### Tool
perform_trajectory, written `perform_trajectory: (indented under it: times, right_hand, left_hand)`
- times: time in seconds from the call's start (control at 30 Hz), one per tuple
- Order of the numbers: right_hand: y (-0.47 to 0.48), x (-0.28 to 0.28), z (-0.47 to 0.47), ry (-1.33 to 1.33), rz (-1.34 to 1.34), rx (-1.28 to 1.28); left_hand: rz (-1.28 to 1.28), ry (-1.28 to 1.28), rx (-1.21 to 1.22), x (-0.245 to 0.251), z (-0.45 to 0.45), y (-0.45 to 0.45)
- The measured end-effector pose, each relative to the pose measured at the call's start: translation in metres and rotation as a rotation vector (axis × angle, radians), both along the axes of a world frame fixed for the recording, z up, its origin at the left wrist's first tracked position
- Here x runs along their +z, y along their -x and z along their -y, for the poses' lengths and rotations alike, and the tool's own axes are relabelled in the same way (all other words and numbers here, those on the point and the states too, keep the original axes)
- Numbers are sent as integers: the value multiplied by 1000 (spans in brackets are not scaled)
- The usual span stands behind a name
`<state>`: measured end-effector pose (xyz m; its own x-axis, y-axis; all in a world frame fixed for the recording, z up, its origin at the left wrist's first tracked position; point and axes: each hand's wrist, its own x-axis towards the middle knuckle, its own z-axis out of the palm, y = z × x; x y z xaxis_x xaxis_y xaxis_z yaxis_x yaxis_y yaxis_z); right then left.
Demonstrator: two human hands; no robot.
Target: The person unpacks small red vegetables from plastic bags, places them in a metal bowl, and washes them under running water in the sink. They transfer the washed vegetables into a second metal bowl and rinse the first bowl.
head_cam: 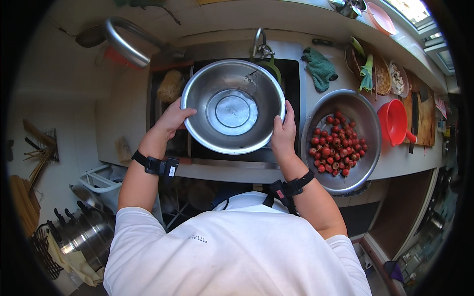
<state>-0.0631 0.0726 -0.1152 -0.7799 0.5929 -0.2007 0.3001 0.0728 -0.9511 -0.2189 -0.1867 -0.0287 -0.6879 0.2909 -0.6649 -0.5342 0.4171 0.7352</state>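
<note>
A stainless steel bowl (232, 107) is held over the sink between my two hands. My left hand (173, 117) grips its left rim, thumb over the edge. On the right rim, my right hand (284, 127) has its thumb near the edge and its fingers outside. Small dark bits cling to the bowl's upper right inner wall, and a little water seems to lie at the bottom. To the right, a larger steel basin (368, 162) holds many red hawthorn-like fruits (335, 144). The small faucet (263, 48) rises just behind the held bowl.
A loofah-like brown roll (170, 86) lies at the sink's left. On the right counter are a green cloth (320, 68), a red plastic ladle (393, 122), woven baskets (382, 76), green stalks (366, 74) and a wooden cutting board (426, 118). A large curved metal spout (126, 44) arches at upper left.
</note>
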Motion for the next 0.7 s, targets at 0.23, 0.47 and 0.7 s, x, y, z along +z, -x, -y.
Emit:
perform_trajectory:
  times: [0.23, 0.47, 0.7]
  right_hand:
    - [25, 27, -7, -678, 35, 251]
    - [101, 41, -17, -766, 95, 556]
    - [108, 37, -11, -757, 250, 620]
  left_hand:
    - [-100, -13, 120, -2, 31, -22]
    - [-164, -36, 9, 6, 48, -30]
    - [-95, 25, 20, 7, 58, -36]
